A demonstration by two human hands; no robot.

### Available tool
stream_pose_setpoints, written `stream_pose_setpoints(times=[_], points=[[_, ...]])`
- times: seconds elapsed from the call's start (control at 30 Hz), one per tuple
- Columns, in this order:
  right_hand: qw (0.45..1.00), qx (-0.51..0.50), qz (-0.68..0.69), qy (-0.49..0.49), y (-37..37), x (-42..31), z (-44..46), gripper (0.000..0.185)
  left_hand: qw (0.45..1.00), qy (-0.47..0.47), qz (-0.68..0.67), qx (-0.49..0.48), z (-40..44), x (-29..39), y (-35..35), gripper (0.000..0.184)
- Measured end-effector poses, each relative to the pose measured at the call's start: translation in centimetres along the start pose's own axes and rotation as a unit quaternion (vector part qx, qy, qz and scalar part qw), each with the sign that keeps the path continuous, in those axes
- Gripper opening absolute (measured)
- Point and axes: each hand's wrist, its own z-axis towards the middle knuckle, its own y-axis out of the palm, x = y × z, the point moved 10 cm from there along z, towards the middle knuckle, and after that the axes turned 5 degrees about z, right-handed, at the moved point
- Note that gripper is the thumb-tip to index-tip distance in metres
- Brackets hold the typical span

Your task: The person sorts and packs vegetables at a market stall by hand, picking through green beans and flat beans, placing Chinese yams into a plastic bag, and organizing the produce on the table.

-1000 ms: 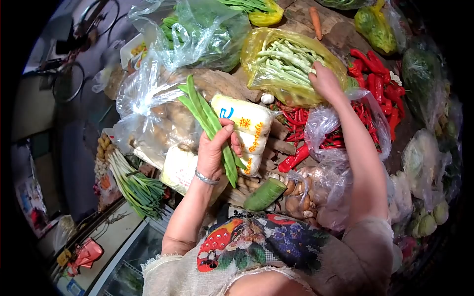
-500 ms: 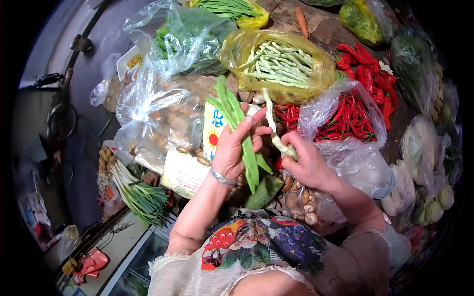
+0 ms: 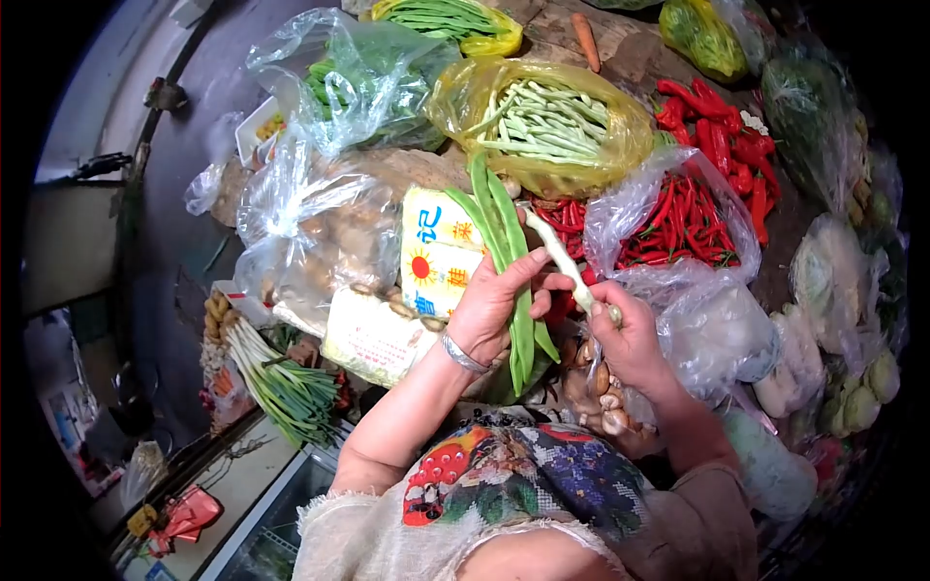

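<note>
Yellow plastic forms the open bag [image 3: 635,136], where plenty of pale beans [image 3: 557,121] are left. On the near side of that bag, the left hand [image 3: 489,310] has thumb and fingers closed around several flat green pods [image 3: 496,215], so these are already gathered. The right hand [image 3: 625,334], further from the bag, pinches one long bean [image 3: 562,254] by its near end; it is out of the bag and just beside the pods, not yet in with them. Whether the left fingertips touch it, I cannot tell. Red chillies [image 3: 678,228] lie to the bag's near right
</note>
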Motion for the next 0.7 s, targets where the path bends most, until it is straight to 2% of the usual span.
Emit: stream_pose_setpoints(times=[0.1, 0.13, 0.17, 0.2, 0.27, 0.3, 0.33, 0.37, 0.4, 0.47, 0.5, 0.53, 0.6, 0.63, 0.7], points=[[0.991, -0.024, -0.085, -0.096, 0.9, -2.0, -0.5, 0.019, 1.0, -0.004, -0.015, -0.022, -0.2, 0.3, 0.4, 0.048], [0.992, -0.024, -0.084, -0.096, 1.2, -1.8, -0.4, 0.019, 0.999, -0.006, -0.023, -0.033, -0.2, 0.3, 0.6, 0.047], [0.993, -0.011, -0.07, -0.096, 1.4, -1.2, -0.2, 0.019, 0.997, 0.056, 0.002, -0.05, -0.7, 1.6, 1.5, 0.041], [0.994, 0.003, -0.057, -0.096, 1.4, -0.6, 0.0, 0.018, 0.997, 0.056, 0.003, -0.05, -1.0, 1.6, 1.6, 0.041], [0.996, -0.022, -0.01, -0.082, 1.9, 1.0, 0.8, 0.017, 0.993, 0.098, 0.054, -0.033, -1.9, 2.4, 1.5, 0.033], [0.996, -0.009, 0.079, -0.03, 1.8, 2.5, 1.3, 0.016, 0.989, 0.144, 0.037, -0.021, -2.5, 3.0, 2.1, 0.024], [0.985, 0.004, 0.169, 0.022, 1.8, 3.8, 1.6, 0.015, 0.989, 0.143, 0.039, -0.019, -2.7, 2.6, 2.3, 0.024], [0.956, 0.001, 0.284, 0.068, 2.5, 3.5, 1.8, 0.013, 0.981, 0.187, 0.053, -0.021, -3.2, 3.1, 2.5, 0.024], [0.956, 0.001, 0.287, 0.069, 3.0, 3.5, 2.2, 0.013, 0.971, 0.229, 0.066, -0.023, -3.7, 3.7, 2.7, 0.023], [0.886, 0.036, 0.446, 0.126, 3.7, 4.6, 2.8, 0.014, 0.969, 0.232, 0.085, -0.015, -4.4, 3.9, 3.2, 0.021], [0.846, 0.149, 0.474, 0.194, 2.5, 5.2, 2.7, 0.016, 0.961, 0.261, 0.085, -0.028, -5.0, 4.6, 3.4, 0.02], [0.815, 0.128, 0.533, 0.185, 1.3, 7.6, 3.6, 0.015, 0.953, 0.29, 0.085, -0.04, -5.7, 5.4, 3.5, 0.02], [0.813, 0.054, 0.572, 0.098, -1.9, 6.6, 4.1, 0.016, 0.928, 0.355, 0.097, -0.063, -6.9, 8.7, 3.5, 0.019], [0.813, 0.052, 0.571, 0.099, -2.2, 6.4, 4.0, 0.016, 0.925, 0.357, 0.115, -0.053, -6.7, 10.1, 3.5, 0.02], [0.893, 0.094, 0.437, 0.047, -4.2, 3.9, 2.9, 0.019, 0.928, 0.351, 0.122, -0.026, -5.8, 11.3, 3.8, 0.022]])
